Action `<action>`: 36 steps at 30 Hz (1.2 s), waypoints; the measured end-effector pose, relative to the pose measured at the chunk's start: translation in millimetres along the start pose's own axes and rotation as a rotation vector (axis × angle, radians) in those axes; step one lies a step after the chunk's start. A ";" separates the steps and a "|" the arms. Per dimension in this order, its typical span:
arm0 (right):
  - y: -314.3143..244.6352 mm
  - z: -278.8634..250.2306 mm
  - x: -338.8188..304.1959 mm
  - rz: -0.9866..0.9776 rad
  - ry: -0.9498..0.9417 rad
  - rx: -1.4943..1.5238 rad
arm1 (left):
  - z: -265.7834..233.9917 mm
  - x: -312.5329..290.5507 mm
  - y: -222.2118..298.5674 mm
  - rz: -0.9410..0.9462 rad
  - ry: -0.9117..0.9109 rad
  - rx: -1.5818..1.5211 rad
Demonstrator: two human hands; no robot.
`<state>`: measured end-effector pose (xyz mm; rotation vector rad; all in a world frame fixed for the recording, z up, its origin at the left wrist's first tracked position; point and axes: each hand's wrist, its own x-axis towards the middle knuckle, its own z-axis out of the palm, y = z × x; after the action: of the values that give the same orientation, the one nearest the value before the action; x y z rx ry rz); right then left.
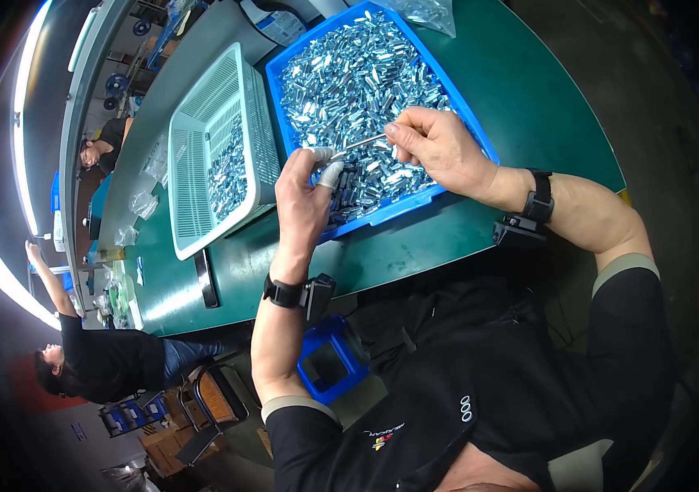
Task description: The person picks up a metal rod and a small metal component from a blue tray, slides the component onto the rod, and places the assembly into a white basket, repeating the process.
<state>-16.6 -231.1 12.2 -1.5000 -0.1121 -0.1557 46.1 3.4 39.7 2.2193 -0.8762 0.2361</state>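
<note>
Over a blue tray [403, 209] heaped with small shiny metal pieces [349, 74], my two hands are close together. My right hand [444, 156] pinches a thin metal rod [366, 142] between thumb and fingers. The rod slants down to the fingertips of my left hand [300, 201], which is closed, with white coverings on the thumb and forefinger. What those fingers hold at the rod's end is too small to make out. A pale green slotted basket [263, 160] left of the tray holds a smaller pile of the same pieces [228, 172].
Both containers stand on a green-topped table [399, 256]. A flat black bar [206, 279] lies near its front edge, and a clear plastic bag [427, 12] at the far side. Below is a blue stool [333, 361]. Two other people are off to the left.
</note>
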 end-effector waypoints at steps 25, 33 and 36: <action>-5.6 0.3 -2.4 0.026 -0.154 -0.033 | -15.5 -3.1 23.6 0.160 0.035 0.151; -4.7 -3.2 -2.7 0.012 -0.079 0.002 | -78.5 3.8 15.9 0.100 0.088 0.545; -7.1 0.5 -1.2 0.005 -0.087 -0.049 | -31.8 -12.0 16.3 0.074 -0.190 0.359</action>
<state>-19.0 -231.0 19.0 -1.5563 -0.1758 -0.0897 29.3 23.4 67.0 2.5760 -1.0896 0.2348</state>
